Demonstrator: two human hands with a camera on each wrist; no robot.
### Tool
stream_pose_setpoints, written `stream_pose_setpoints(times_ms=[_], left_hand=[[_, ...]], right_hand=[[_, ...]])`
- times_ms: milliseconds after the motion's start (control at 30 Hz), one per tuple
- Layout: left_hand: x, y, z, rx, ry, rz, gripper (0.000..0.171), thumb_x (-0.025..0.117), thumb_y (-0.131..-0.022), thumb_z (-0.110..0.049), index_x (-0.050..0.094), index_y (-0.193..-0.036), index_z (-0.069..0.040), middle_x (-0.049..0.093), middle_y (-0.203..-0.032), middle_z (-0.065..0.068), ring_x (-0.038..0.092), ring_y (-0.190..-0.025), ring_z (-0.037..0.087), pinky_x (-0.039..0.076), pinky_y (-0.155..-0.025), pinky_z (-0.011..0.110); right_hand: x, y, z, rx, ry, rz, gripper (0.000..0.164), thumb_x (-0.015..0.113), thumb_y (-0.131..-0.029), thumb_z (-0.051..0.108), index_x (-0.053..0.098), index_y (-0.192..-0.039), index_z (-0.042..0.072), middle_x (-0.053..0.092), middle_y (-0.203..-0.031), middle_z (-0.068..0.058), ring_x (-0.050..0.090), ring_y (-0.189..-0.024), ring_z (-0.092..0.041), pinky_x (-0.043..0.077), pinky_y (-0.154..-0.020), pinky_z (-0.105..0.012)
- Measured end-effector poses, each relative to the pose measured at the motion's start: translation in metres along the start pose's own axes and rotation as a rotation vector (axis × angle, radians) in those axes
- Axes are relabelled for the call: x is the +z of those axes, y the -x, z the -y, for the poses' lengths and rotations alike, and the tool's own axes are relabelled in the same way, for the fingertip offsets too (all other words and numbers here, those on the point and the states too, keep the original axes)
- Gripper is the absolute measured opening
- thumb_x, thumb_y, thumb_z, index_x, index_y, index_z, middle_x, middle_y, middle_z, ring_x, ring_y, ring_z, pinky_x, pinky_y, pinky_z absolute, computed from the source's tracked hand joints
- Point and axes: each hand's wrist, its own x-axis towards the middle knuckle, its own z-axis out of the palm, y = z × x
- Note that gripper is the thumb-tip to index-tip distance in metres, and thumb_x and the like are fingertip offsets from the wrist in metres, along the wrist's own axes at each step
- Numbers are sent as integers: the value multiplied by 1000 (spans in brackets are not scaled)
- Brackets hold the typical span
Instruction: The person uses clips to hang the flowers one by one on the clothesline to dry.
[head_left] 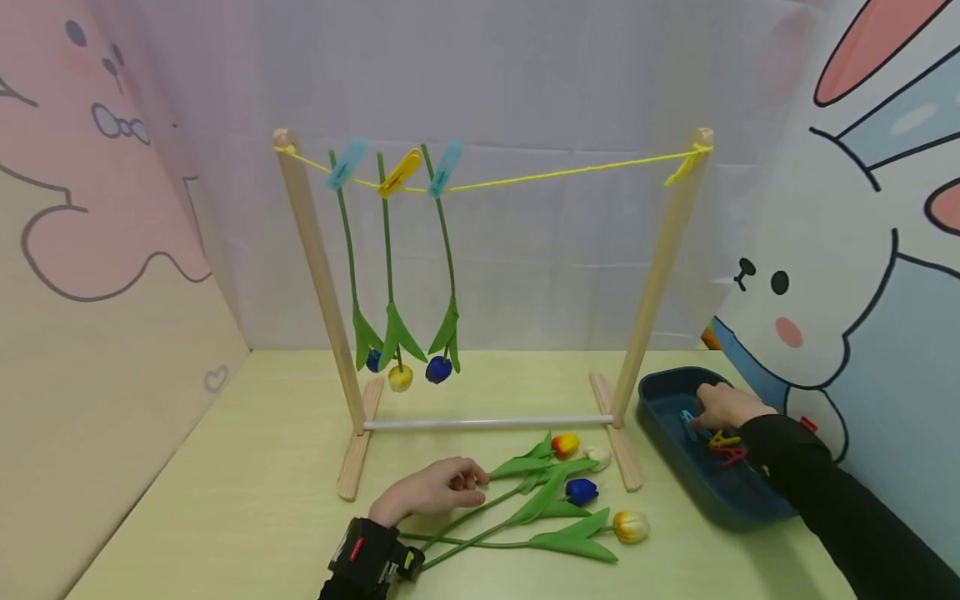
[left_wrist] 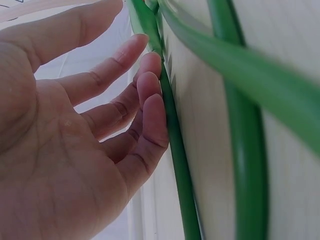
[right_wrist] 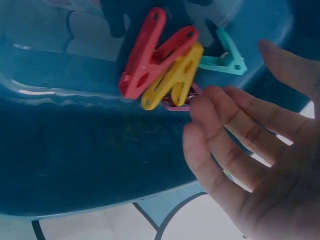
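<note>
My left hand (head_left: 435, 487), its fingers loosely bent, touches the green stem (left_wrist: 176, 150) of an artificial tulip on the table. In front of it lie several tulips with a red-yellow bloom (head_left: 565, 445), a white bloom (head_left: 598, 457), a blue bloom (head_left: 582, 492) and a cream-yellow bloom (head_left: 632, 527). My right hand (head_left: 726, 407) reaches down into a dark blue basin (head_left: 678, 450), fingers spread and slightly bent. By its fingertips are a red clothespin (right_wrist: 135, 72), a yellow clothespin (right_wrist: 170, 82), a teal clothespin (right_wrist: 234, 59) and a partly hidden purple one (right_wrist: 172, 106).
A wooden rack stands behind the flowers, with a left post (head_left: 322, 275), a right post (head_left: 660, 275) and a white bottom bar (head_left: 487, 423). From its yellow cord (head_left: 555, 175) three tulips hang upside down, clipped by two blue clothespins (head_left: 446, 169) and a yellow one (head_left: 401, 172).
</note>
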Motion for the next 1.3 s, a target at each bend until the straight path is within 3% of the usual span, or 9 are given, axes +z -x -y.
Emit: stream_pose_setpoints(times_ms=[200, 533, 833, 967, 1100, 1200, 1300], left_hand=[[0, 0, -1, -7, 10, 3, 28, 64, -100, -18, 63, -121, 0, 61, -100, 6, 53, -88, 12, 44, -76, 24], [0, -1, -1, -3, 7, -5, 26, 62, -101, -17, 63, -121, 0, 59, -99, 6, 51, -86, 13, 42, -74, 24], [0, 0, -2, 1, 0, -5, 27, 62, -101, -17, 63, -120, 1, 60, -100, 6, 52, -87, 12, 43, -75, 23], [0, 1, -3, 5, -1, -2, 27, 62, -101, -16, 62, -120, 2, 60, -100, 6, 51, -86, 11, 42, -74, 23], [0, 1, -3, 10, -11, -3, 27, 62, -101, -16, 62, -120, 3, 59, -99, 5, 51, -85, 10, 43, -74, 23], [0, 0, -1, 7, -13, -1, 27, 61, -101, -17, 62, -120, 2, 59, -99, 4, 51, -84, 9, 43, -75, 23], [0, 0, -1, 4, -9, -1, 27, 61, -101, -17, 62, -121, 2, 59, -99, 4, 51, -85, 9, 43, -75, 23]], right_hand=[[9, -4, -5, 4, 60, -17, 44, 75, -90, 28, 58, -106, -9, 62, -95, -22, 58, -81, -30, 53, -73, -46], [19, -5, -1, 34, 64, -51, 45, 76, -87, 26, 59, -108, -9, 59, -104, -32, 60, -91, -45, 51, -76, -62], [22, -6, 2, 65, 37, -45, 41, 76, -86, 23, 59, -107, -8, 60, -103, -31, 60, -91, -45, 50, -77, -67], [20, -6, 0, 62, 10, -48, 43, 76, -84, 24, 59, -108, -8, 61, -100, -28, 59, -87, -40, 50, -75, -63], [15, -4, -4, 22, -62, -82, 36, 74, -86, 21, 61, -101, -9, 62, -88, -20, 58, -75, -28, 51, -66, -45], [9, 0, -5, -8, -135, -134, 27, 70, -89, 19, 64, -93, -8, 62, -76, -13, 57, -64, -20, 47, -58, -33], [2, 7, -4, -2, -208, -193, 28, 67, -91, 21, 67, -92, -8, 65, -68, -12, 60, -60, -19, 47, -57, -32]])
